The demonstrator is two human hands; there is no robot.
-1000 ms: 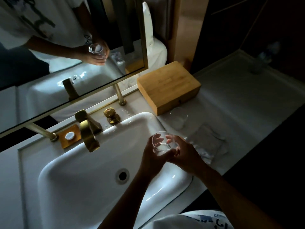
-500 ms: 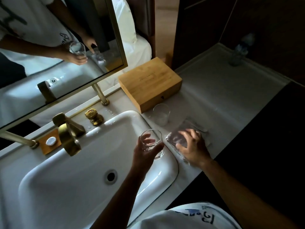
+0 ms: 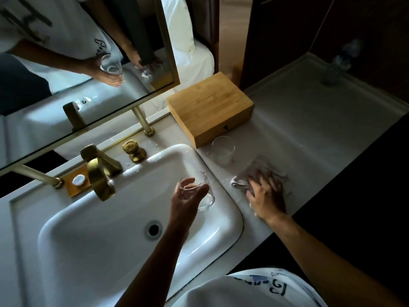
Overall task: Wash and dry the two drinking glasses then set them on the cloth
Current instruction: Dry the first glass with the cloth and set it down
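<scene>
**One glass in hand over the basin, cloth just being reached**

I have my left hand point(image 3: 188, 199) wrapped round a drinking glass point(image 3: 204, 196), held upright over the right side of the sink point(image 3: 99, 240), just inside its rim. My right hand point(image 3: 264, 196) lies on the grey cloth point(image 3: 263, 171) on the table point(image 3: 309, 129), fingers spread over it; whether they are only pressing or starting to gather it I cannot tell. The second glass point(image 3: 223, 152) stands on the table just above the cloth in the frame, beside the wooden box point(image 3: 210, 107), not on the cloth.

My reading: the held glass looks rinsed and is due for drying; nothing is yet set on the cloth. Whether the second glass is washed I cannot say.

The brass tap point(image 3: 99, 173) and its knob point(image 3: 132, 150) sit at centre left, with no water visibly running. Droplets dot the table near the cloth. The second glass stands close enough to the cloth to be knocked when I lift it.
</scene>
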